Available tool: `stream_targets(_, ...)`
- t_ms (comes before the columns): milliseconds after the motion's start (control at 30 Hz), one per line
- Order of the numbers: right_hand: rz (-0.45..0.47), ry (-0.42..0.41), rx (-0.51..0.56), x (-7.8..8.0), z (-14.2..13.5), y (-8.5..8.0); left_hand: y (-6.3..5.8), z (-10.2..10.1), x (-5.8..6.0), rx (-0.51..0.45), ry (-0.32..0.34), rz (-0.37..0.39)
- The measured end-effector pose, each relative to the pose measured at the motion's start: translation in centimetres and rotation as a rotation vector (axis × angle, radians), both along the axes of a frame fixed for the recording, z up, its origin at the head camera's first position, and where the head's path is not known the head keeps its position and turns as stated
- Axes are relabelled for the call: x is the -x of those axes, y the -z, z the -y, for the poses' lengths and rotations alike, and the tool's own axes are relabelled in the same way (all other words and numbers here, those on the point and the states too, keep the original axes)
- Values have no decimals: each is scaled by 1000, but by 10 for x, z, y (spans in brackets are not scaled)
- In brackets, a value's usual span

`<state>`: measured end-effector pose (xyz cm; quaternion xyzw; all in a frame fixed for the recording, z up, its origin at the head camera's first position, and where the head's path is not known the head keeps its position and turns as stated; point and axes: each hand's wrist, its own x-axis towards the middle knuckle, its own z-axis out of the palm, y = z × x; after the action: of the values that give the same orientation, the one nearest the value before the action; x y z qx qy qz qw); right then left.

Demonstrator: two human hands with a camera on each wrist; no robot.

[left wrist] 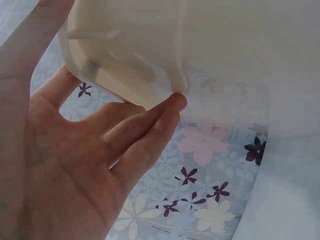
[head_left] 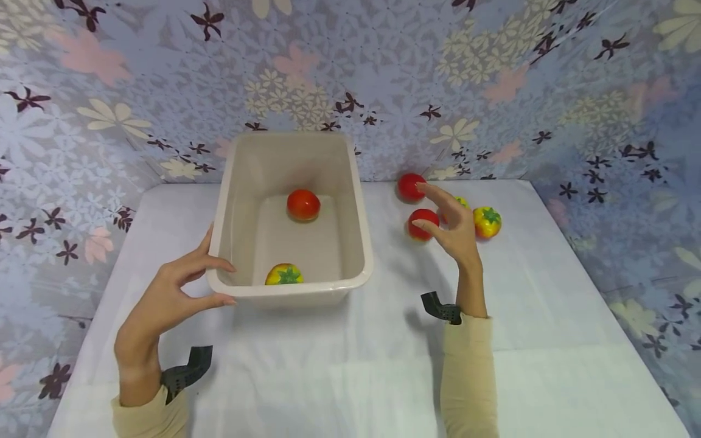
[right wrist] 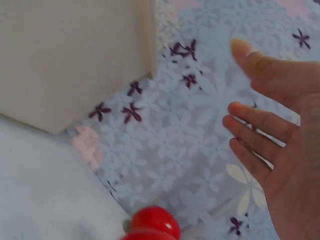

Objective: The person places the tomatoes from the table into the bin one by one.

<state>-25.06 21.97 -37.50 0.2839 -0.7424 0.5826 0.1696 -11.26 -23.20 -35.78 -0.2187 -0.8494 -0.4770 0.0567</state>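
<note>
A beige plastic bin (head_left: pixel 306 287) stands on the table, tilted to the head camera so its inside shows. Inside lie a red tomato (head_left: pixel 303 205) and a yellow fruit (head_left: pixel 283 274) with a green leafy top. My left hand (head_left: pixel 167 295) grips the bin's front left corner, fingers at the rim and wall, thumb by the front. To the right, my right hand (head_left: pixel 459 231) hovers with parted thumb and fingers, holding nothing. Near it lie two red tomatoes (head_left: pixel 409 188) and a yellow-red fruit (head_left: pixel 487 222); another yellow one (head_left: pixel 462 201) is mostly hidden behind the hand.
White cloth covers the table (head_left: pixel 383 365). Flower-patterned fabric (head_left: pixel 394 79) rises behind and along both sides. A black wrist mount (head_left: pixel 186 372) sits on the left forearm, another mount (head_left: pixel 441 309) on the right.
</note>
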Motion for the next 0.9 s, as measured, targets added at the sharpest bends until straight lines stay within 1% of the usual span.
stream_targets(100,20,73,-107,-4,-3,-7,1,1,-1,7,-6,-11)
stream_targets(200,75,144,-196,-4,-9,-7,1,2,-1,16,-13,-3)
stream_targets(300,165,184,-245,-2,-16,-1,-1,2,0,15,-15,14)
stream_targets(400,251,193,-274,1,-25,9,-1,1,1,17,-20,33)
stream_targets(500,308,201,-306,6,-36,21,-2,-1,2,19,-17,39)
stream_targets(567,327,213,-331,11,-46,30,-2,-1,2,17,-16,39)
stream_targets(700,339,237,-343,20,-61,48,-1,-1,2,13,-27,45)
stream_targets(767,347,227,-311,17,-62,45,-1,0,2,15,-30,44)
stream_targets(900,343,203,-252,5,-58,34,-1,0,2,20,-24,29)
